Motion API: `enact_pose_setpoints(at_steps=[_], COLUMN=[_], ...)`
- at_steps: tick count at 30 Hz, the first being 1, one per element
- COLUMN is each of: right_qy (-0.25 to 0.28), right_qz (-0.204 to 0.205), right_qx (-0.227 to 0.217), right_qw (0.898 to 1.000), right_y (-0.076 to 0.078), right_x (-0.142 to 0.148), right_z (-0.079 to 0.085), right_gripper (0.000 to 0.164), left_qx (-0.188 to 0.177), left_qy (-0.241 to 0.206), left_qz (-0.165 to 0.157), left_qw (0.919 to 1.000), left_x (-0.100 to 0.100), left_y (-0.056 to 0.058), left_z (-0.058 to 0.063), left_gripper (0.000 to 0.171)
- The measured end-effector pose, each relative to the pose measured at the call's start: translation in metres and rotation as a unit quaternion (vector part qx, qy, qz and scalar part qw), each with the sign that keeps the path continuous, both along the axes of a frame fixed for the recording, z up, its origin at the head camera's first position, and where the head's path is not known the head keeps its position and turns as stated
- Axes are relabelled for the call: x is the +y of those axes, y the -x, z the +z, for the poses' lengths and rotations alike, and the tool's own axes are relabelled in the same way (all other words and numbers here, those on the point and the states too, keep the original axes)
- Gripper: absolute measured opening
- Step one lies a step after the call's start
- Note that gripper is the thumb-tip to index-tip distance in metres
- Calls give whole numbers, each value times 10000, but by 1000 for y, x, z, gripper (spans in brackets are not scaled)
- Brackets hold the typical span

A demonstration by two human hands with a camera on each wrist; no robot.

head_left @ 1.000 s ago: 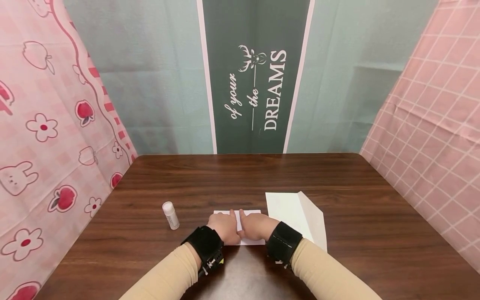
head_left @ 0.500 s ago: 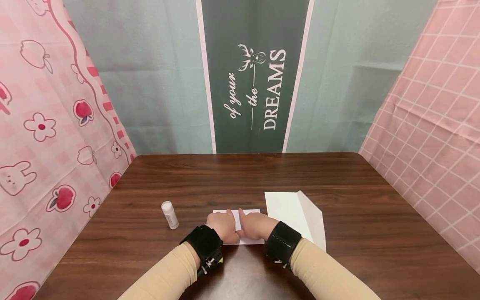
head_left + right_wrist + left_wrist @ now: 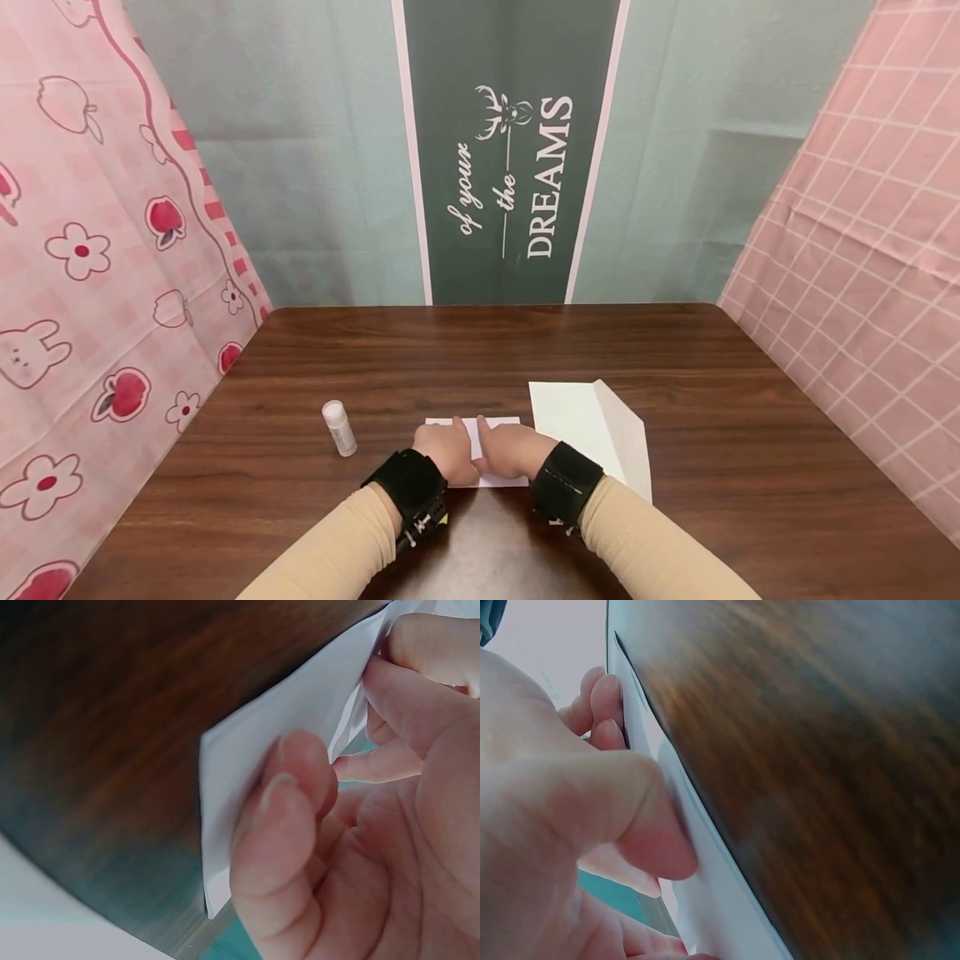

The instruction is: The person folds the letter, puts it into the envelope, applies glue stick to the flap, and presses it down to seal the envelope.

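Observation:
A white folded piece of paper [image 3: 502,482] lies on the table right in front of me, mostly under both hands. My left hand [image 3: 447,452] pinches it near its middle, index finger pointing forward. Its thumb presses the paper's near side in the left wrist view. Close beside it, my right hand [image 3: 512,450] pinches the same paper, thumb and index finger on either side of a raised layer. Two curled fingertips [image 3: 274,825] of this hand rest against the paper [image 3: 225,772] in the right wrist view. The fingers' far sides are partly hidden.
A white glue stick [image 3: 341,429] with a cap lies left of the hands on the brown wooden table [image 3: 360,350]. Right of the paper lies a larger creased white sheet [image 3: 573,412], partly under the right forearm. Patterned cloths [image 3: 862,250] surround the table.
Both hands stay in place on the folded paper. Only a slight shift of the whole head view shows.

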State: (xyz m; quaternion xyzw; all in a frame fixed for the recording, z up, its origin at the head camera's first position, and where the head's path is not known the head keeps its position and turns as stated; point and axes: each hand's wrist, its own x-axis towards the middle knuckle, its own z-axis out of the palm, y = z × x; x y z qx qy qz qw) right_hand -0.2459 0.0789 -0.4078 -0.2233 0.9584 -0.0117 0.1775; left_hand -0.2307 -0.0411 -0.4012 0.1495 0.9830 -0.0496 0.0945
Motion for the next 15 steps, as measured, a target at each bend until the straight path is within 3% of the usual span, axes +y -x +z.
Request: enact_pose_setpoints(at_steps=[15], right_qy=[-124], right_qz=[54], right_qx=[58], right_qw=[9999], right_y=[0], right_x=[-2], right_z=[2], right_gripper=[70], left_qx=[-39], left_qy=[27], left_qz=[7], left_qw=[10000], left_x=[-1], left_y=[1], left_z=[-2], left_gripper=[78])
